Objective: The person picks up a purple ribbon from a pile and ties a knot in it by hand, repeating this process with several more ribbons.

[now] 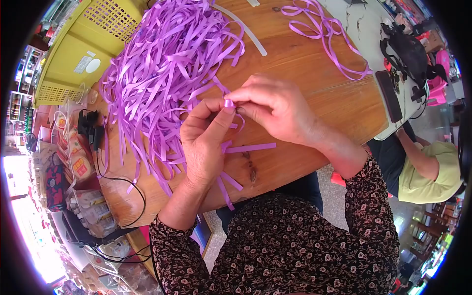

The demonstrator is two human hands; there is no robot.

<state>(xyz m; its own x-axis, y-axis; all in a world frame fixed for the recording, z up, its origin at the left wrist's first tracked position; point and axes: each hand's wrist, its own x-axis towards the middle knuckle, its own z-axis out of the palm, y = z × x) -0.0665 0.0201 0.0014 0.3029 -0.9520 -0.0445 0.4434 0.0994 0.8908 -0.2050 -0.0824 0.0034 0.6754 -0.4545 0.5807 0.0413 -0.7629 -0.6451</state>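
Observation:
My left hand pinches a folded bit of shiny purple ribbon between thumb and forefinger. From the right, my right hand meets it, thumb and fingers closed on the same ribbon at its side. Part of the ribbon is hidden by the fingers. Just beyond and to the left of my hands lies a big tangled heap of purple ribbons on the wooden tabletop. A flat ribbon end sticks out to the right below my hands, and more strips hang toward the near edge.
A yellow plastic basket stands tilted behind the heap at left. Loose ribbon loops lie at far right, near a dark phone-like slab and a black bag. A black cable runs along the left. Another person sits at right.

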